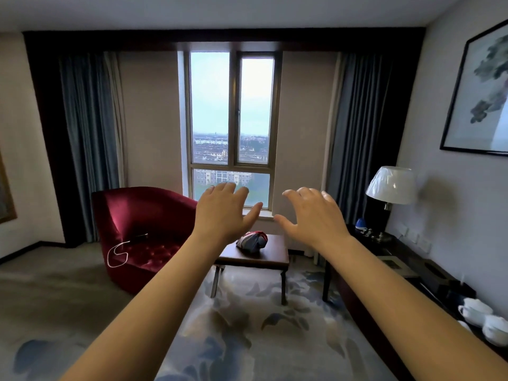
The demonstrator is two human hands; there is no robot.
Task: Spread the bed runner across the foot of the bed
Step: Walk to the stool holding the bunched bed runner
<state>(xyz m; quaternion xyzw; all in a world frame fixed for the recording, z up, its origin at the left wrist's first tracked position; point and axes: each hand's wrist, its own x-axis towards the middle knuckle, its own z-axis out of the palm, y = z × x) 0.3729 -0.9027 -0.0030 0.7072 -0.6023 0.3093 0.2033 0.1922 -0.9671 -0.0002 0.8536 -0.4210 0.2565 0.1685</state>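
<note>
White cups (475, 310) are cut off at the lower right on a dark desk (412, 259). The left hand (222, 213) and right hand (313, 218) are held out, fingers spread, nothing grasped. Behind them a crumpled red-and-white bundle (253, 241) is seen on a small table (275, 257) beside a red armchair (143, 229); whether it is the bed runner cannot be told.

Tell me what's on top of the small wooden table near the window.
A crumpled red, white and dark bundle lies on the table. The left hand and its forearm cover part of the tabletop and the bundle's edge, so anything there is hidden.
</note>
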